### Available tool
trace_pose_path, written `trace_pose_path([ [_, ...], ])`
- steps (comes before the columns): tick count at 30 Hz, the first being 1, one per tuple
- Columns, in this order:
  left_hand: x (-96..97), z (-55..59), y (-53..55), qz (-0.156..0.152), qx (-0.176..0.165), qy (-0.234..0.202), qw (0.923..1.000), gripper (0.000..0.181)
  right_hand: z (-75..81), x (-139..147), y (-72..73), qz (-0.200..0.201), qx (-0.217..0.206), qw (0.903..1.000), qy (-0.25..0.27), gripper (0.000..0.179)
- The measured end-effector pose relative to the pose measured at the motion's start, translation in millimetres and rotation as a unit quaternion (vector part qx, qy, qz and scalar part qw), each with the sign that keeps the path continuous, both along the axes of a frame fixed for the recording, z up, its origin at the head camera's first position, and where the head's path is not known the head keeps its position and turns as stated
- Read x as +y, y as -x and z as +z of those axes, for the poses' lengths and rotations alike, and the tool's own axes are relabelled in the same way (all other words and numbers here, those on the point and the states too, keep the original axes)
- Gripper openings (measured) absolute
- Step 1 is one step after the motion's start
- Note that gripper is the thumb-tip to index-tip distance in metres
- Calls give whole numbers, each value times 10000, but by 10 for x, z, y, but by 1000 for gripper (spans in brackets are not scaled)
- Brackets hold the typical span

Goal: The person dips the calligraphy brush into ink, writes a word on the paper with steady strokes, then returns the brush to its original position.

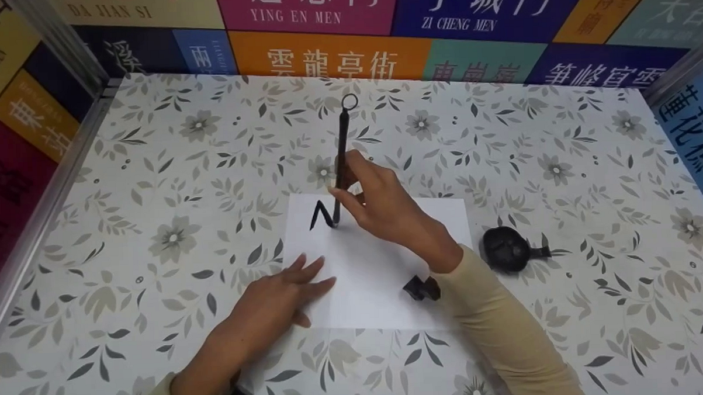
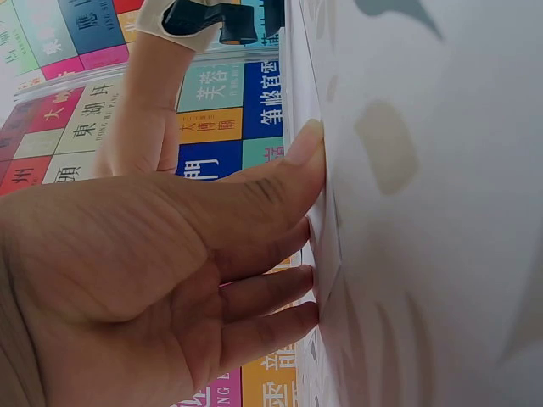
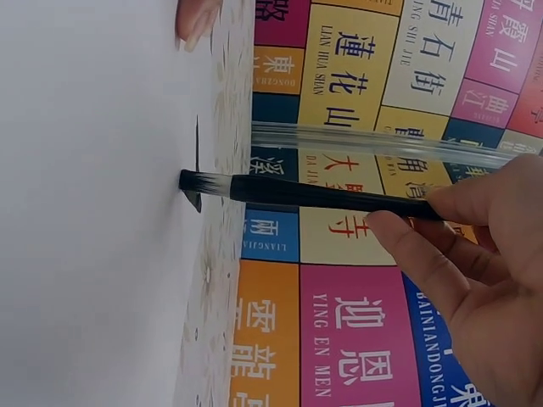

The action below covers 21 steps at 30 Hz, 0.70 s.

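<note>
My right hand (image 1: 390, 205) pinches a black writing brush (image 1: 341, 145) partway down its handle, holding it nearly upright with the hanging loop on top. In the right wrist view the dark bristles (image 3: 202, 181) meet the white paper (image 3: 93, 254). A black peaked stroke (image 1: 321, 214) marks the upper left of the sheet, and the brush tip is at its right end. My left hand (image 1: 284, 293) rests on the lower left of the paper with fingers spread. In the left wrist view its fingertips touch the sheet near its edge.
A black round object with a short neck (image 1: 506, 249) lies right of the paper on the flower-patterned tabletop (image 1: 174, 320). A dark strap mount (image 1: 422, 288) shows at the right sleeve. Colourful panels with Chinese lettering (image 1: 329, 52) stand behind and beside the table.
</note>
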<state>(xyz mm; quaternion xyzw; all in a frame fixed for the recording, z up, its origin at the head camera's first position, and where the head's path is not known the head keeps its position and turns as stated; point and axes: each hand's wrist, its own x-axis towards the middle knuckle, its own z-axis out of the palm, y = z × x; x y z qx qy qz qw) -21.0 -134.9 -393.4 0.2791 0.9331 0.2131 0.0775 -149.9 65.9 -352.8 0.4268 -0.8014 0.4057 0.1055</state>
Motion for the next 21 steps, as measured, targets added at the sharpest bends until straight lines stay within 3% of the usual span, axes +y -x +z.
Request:
trace_pose_path([
  [9, -1, 10, 2, 22, -61, 1, 10000, 63, 59, 14, -11, 303, 84, 9982, -512, 21],
  [21, -9, -1, 7, -7, -100, -31, 9999, 65, 48, 0, -31, 569, 260, 9968, -492, 17],
])
